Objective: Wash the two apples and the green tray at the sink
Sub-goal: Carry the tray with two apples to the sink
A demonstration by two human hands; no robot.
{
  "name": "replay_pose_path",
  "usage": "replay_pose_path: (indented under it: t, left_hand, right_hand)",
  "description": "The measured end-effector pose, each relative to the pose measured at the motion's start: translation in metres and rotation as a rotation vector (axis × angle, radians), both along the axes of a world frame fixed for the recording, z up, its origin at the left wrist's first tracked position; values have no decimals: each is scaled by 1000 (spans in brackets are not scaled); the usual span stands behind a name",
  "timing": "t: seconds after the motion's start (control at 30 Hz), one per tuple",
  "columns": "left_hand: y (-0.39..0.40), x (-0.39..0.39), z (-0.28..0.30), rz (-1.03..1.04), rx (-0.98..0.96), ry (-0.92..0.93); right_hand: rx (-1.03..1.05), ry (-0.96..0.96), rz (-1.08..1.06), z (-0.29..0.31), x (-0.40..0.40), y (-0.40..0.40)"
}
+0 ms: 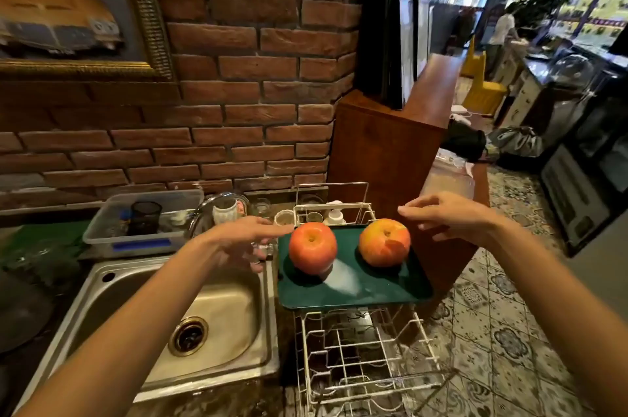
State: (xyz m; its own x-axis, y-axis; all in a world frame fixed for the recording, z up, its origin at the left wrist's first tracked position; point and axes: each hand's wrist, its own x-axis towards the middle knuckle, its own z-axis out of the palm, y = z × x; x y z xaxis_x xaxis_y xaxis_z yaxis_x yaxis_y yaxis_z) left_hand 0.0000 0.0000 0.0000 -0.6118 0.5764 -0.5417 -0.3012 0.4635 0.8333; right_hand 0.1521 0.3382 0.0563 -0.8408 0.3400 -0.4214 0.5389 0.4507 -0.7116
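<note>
Two hands reach forward at mid-frame, both empty with fingers loosely spread. The left hand (246, 235) hovers just left of the left apple (313, 247), fingertips near it, though contact is not clear. The right hand (452, 217) hangs just right of the right apple (385, 242), apart from it. Both apples sit upright on the green tray (353, 290), which rests on a white wire rack (363, 352) right of centre. At lower left the steel sink (190, 314) looks dry, and no water runs from the faucet (207, 209). As I judge it, nothing is washed yet: both apples and the tray are still to do.
</note>
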Motion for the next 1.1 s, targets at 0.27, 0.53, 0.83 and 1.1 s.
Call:
replay_pose_path:
  t: [0.27, 0.53, 0.83, 1.1]
  left_hand:
    - [27, -7, -16, 47, -114, -51]
    - [30, -5, -26, 45, -142, -142]
    - [26, -3, -28, 63, -104, -199]
    - [33, 3, -19, 46, -132, -145]
  right_hand:
    - [-147, -150, -103, -50, -16, 28]
    - [-280, -106, -101, -76, -15, 39]
    - [-325, -85, -74, -86, -12, 41]
    - [-337, -40, -84, -77, -9, 33]
